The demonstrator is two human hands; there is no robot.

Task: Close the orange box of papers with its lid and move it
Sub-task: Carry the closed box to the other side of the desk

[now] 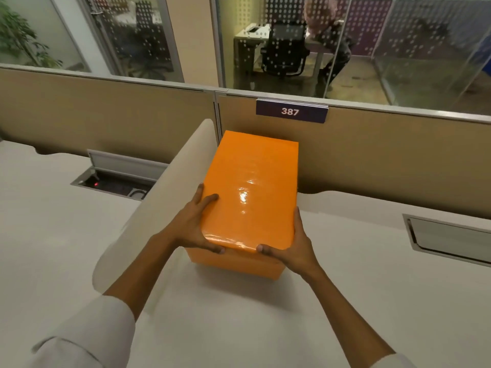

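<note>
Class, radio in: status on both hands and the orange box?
Left hand and right hand grip lid, near corners. Lid on orange box. Curved divider close on left.

Glossy orange lid (pixel 252 192), orange box (pixel 233 266), off-white desk (pixel 239 328), tan partition (pixel 106 120).

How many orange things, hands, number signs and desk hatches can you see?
Orange things: 2, the lid and the box under it
Hands: 2, left hand and right hand
Number signs: 1, sign 387
Desk hatches: 2, and
Total: 7
</note>
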